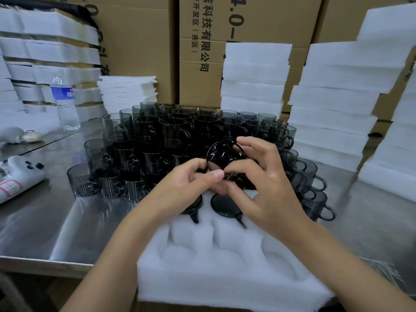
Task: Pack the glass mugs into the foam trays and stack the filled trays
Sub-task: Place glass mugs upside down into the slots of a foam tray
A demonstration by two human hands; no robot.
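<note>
A white foam tray with round pockets lies at the table's front edge. Two dark smoked-glass mugs sit upside down in its far pockets, handles pointing toward me. Both hands hold a third dark mug just above the tray's far edge, its round end facing me. My left hand pinches its lower rim between thumb and fingers. My right hand curls round its right side, with fingertips on the top rim. Behind them stands a large stacked block of the same mugs.
Tall stacks of white foam trays stand at the right and back, and thinner foam sheets at back left. A water bottle and a white handheld device sit on the steel table. Cardboard boxes form the back wall.
</note>
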